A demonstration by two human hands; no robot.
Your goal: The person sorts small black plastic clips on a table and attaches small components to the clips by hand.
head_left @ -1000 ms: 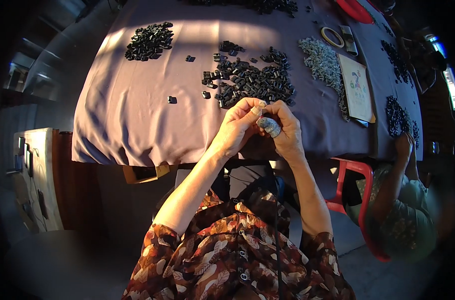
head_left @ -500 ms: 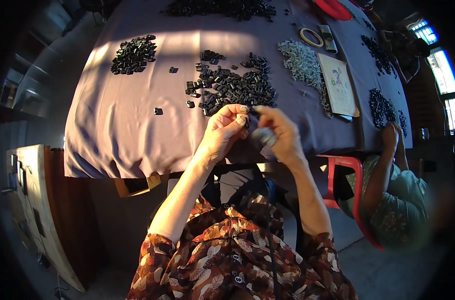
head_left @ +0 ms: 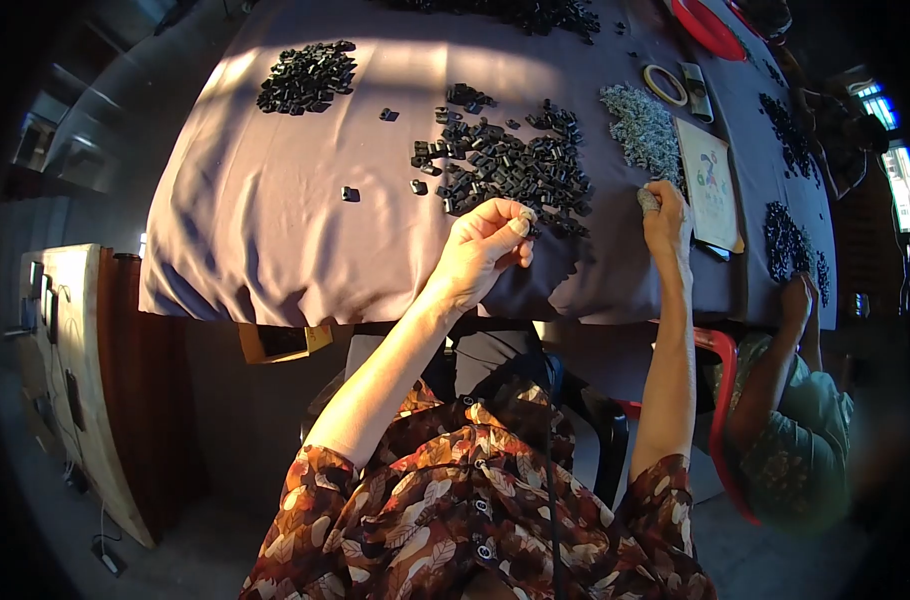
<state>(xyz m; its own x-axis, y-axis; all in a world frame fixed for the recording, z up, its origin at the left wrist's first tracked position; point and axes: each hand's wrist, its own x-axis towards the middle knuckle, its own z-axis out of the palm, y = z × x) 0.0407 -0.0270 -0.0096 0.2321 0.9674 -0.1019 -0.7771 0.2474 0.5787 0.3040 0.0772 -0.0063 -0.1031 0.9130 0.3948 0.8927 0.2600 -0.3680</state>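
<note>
My left hand (head_left: 483, 252) is closed in a pinch at the near edge of a pile of small black plastic pieces (head_left: 510, 165). Between its thumb and forefinger shows a bit of a black plastic piece (head_left: 532, 226), mostly covered by the fingertips. To the right, my right hand (head_left: 667, 225) touches the near end of a heap of small silvery pieces (head_left: 640, 125), its fingers curled together. What those fingers hold, if anything, is hidden. A greyish wrap covers one finger of the right hand.
A booklet (head_left: 708, 180) lies beside the silvery heap, with a tape roll (head_left: 665, 85) behind it. Another black pile (head_left: 307, 78) is at the left. At right, a person's hand (head_left: 797, 298) is near more black pieces (head_left: 783, 240); a red chair (head_left: 720, 400) stands there.
My right hand has left the left hand and moved right to the silvery heap. My left hand keeps its pinch. The whole view has shifted slightly.
</note>
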